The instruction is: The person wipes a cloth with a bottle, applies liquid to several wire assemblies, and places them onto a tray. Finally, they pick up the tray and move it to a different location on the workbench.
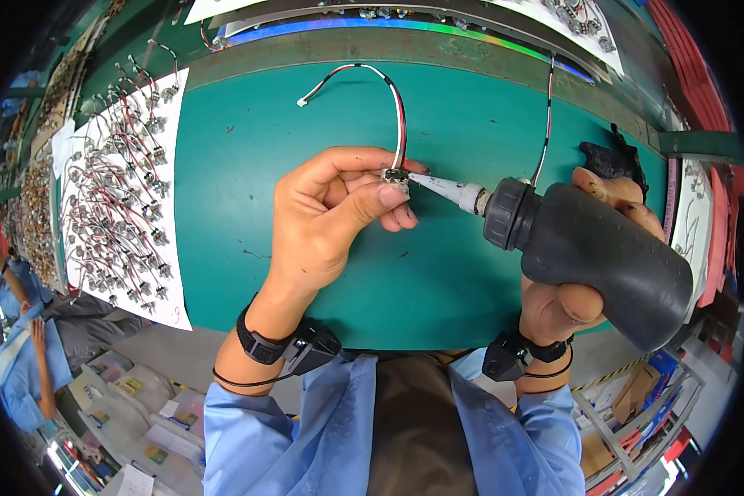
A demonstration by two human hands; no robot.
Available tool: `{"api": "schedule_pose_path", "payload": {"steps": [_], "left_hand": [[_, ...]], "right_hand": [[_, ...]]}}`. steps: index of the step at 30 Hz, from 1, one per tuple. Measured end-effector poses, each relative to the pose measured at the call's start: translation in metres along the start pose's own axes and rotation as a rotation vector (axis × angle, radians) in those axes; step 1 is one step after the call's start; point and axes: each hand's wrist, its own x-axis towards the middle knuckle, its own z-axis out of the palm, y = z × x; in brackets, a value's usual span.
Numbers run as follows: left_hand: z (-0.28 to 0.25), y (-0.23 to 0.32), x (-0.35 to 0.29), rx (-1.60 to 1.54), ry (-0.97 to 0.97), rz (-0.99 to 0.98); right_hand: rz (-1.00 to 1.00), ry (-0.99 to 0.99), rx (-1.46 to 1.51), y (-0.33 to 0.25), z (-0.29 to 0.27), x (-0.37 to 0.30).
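Held a small metal component [396, 176] over the middle of the green mat [438, 302], pinched between thumb and forefinger of the left hand [326, 202], other fingers curled in behind. Gripped a black squeeze bottle [603, 256] in the right hand [546, 306], tilted above the right part of the green mat, with fingertips showing on both sides of it. Pointed the pale tapered nozzle [442, 189] leftward over the green mat, tip right at the component; could not tell touching from just beside. Saw a red, white and black cable [400, 116] arching from the component toward the far edge of the green mat, ending in a small white connector [302, 102]. Saw also a second cable [548, 107] and a crumpled black bundle [612, 157] toward the far right of the green mat, and, along its left side, a white sheet [176, 281] bearing many wired components [120, 190] in rows. Wore black wrist straps [264, 347] near the close edge of the green mat
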Motion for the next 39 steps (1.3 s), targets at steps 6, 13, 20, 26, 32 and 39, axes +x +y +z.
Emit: {"api": "schedule_pose_path", "payload": {"steps": [6, 13, 20, 26, 32, 39], "left_hand": [[0.001, -0.001, 0.001, 0.012, -0.026, -0.002], [0.004, 0.003, 0.002, 0.012, -0.049, -0.037], [0.002, 0.005, 0.001, -0.132, -0.14, -0.103], [0.002, 0.006, 0.003, -0.153, -0.154, -0.11], [0.005, 0.005, 0.002, -0.154, -0.121, -0.086], [0.001, 0.003, 0.003, -0.152, -0.155, -0.096]], "right_hand": [[0.131, 0.023, -0.081, -0.007, -0.004, 0.007], [0.435, 0.575, 0.148, -0.006, -0.006, 0.026], [0.772, 0.534, 0.8, 0.004, -0.023, 0.034], [0.917, 0.517, 0.974, 0.009, -0.02, 0.032], [0.885, 0.428, 0.821, 0.002, -0.011, 0.031], [0.887, 0.362, 0.658, 0.001, -0.004, 0.028]]}}
